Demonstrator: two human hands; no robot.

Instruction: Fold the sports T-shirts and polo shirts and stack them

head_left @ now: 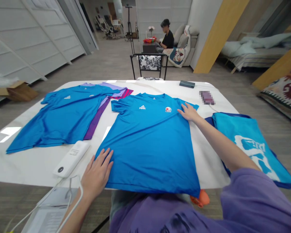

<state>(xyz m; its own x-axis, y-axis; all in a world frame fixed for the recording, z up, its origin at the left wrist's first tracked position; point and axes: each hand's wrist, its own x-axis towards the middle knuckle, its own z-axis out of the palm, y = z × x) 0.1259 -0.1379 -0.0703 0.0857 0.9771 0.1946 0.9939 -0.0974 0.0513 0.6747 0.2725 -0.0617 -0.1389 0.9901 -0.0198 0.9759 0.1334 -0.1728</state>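
A blue T-shirt (150, 139) lies spread flat, front up, on the white table (34, 165) right before me. My left hand (97, 173) rests flat on its lower left hem, fingers spread. My right hand (188, 112) lies flat on the shirt's right shoulder near the sleeve, fingers stretched out. Neither hand grips the cloth.
A second blue T-shirt (60, 118) lies at the left over a purple garment (102, 110). A white power bank (71, 158) with a cable sits by my left hand. Folded light-blue cloth (249, 142) hangs at the right edge. A dark case (187, 84), a black chair (149, 64) and a seated person (166, 38) are beyond.
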